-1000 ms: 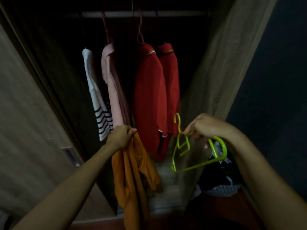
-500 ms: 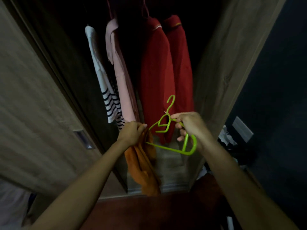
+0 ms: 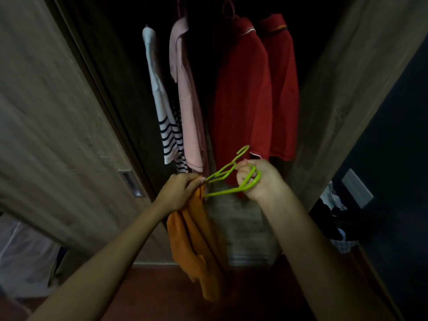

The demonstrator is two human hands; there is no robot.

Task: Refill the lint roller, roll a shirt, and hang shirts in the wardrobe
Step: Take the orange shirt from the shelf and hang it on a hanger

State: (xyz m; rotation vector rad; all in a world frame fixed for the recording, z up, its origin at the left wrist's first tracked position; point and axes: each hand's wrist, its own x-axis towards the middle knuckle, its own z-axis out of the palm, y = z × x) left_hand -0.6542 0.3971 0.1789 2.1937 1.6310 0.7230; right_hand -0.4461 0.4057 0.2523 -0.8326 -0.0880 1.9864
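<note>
Orange shirt (image 3: pixel 199 246) is hanging bunched from its top, before the open wardrobe (image 3: pixel 335 93); lime-green plastic hanger (image 3: pixel 228 181) is lying tilted, its tip touching the shirt's top.

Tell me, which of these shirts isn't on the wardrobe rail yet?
The orange shirt. It dangles from the left hand, while the striped, pink and two red shirts hang inside the wardrobe.

The wardrobe rail lay beyond the top edge, so the hooks of the hanging red shirt (image 3: pixel 240 89) were cut off. The right hand (image 3: pixel 259 179) hid part of the green hanger (image 3: pixel 222 174). The dark clothes pile (image 3: pixel 333 216) was too dim to identify.
</note>
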